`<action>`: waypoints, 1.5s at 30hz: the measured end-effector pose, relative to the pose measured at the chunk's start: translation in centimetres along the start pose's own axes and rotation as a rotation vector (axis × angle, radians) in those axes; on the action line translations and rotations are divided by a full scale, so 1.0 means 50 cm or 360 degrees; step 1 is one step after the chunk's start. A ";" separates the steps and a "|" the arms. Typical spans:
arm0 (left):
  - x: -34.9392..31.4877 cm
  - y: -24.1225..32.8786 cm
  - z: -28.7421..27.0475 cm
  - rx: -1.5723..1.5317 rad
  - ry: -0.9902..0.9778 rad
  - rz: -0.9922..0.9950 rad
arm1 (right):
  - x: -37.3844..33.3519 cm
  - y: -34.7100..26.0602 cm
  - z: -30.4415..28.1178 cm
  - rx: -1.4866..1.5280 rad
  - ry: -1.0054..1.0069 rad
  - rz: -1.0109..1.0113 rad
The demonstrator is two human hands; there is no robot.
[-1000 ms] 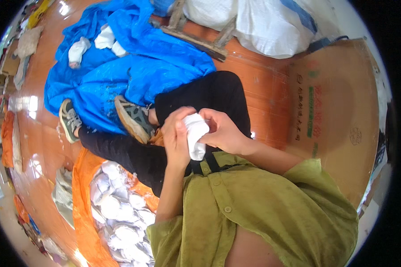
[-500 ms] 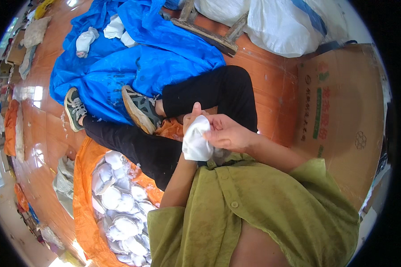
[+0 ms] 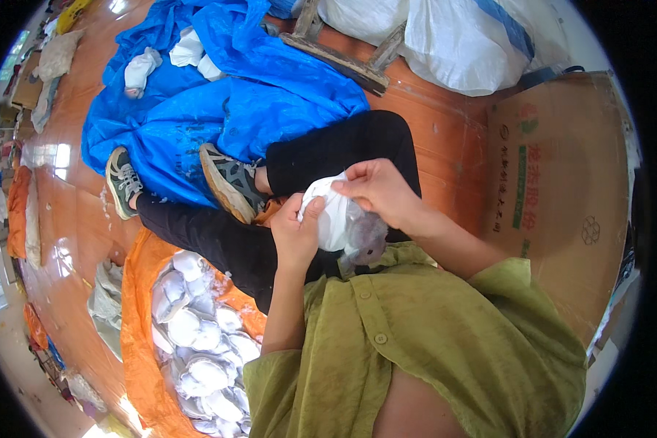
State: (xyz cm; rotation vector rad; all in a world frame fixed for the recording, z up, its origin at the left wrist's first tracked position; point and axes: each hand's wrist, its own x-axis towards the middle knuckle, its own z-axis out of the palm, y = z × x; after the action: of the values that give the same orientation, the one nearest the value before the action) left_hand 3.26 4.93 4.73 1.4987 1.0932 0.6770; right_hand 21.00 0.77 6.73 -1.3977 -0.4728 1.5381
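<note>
In front of my belly I hold a plush toy skin (image 3: 333, 224), white cloth on one part and grey fur on the other. A small dark spot shows on the fur. My left hand (image 3: 297, 230) is closed on the white edge, its thumb pressed on the cloth. My right hand (image 3: 379, 193) pinches the upper edge of the same cloth between thumb and fingers. The grey furry part hangs below my right hand. An orange sack (image 3: 140, 321) stands by my left leg, holding many white cloth pieces (image 3: 204, 372) of similar look.
A blue sheet (image 3: 168, 124) lies beyond my feet with several white bundles (image 3: 141, 69) on it. Behind it are a wooden stool (image 3: 343, 62) and white sacks (image 3: 460, 51). A large cardboard box (image 3: 555, 197) stands at my right. Tufts of white fluff dot the orange-brown floor (image 3: 87, 212).
My hands have moved apart, the left one out to the left and the right one upward. The grey furry part of the plush toy skin, mostly hidden before, now shows.
</note>
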 end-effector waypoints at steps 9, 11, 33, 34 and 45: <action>0.005 -0.054 -0.013 -0.0329 0.0490 -0.0085 | 0.017 0.002 -0.081 -0.0233 0.0101 -0.0155; 0.005 -0.047 -0.031 -0.0505 0.0592 -0.0025 | 0.007 -0.003 -0.085 -0.0215 -0.0163 -0.0068; 0.066 -0.019 -0.077 -0.1877 -0.0241 -0.0562 | -0.019 0.079 -0.018 0.0250 -0.0471 -0.0087; 0.057 -0.023 -0.067 -0.1586 -0.0157 -0.0492 | -0.019 0.079 -0.014 0.0216 -0.0421 -0.0117; 0.038 -0.038 0.011 -0.1127 0.0491 -0.0417 | 0.000 0.082 -0.035 -0.0104 -0.0750 -0.0077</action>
State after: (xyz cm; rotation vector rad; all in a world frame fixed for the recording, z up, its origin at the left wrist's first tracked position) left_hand 4.01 6.33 2.50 0.6483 1.0932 0.9983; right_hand 21.03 -1.62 2.98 -1.0552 -0.8408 1.8276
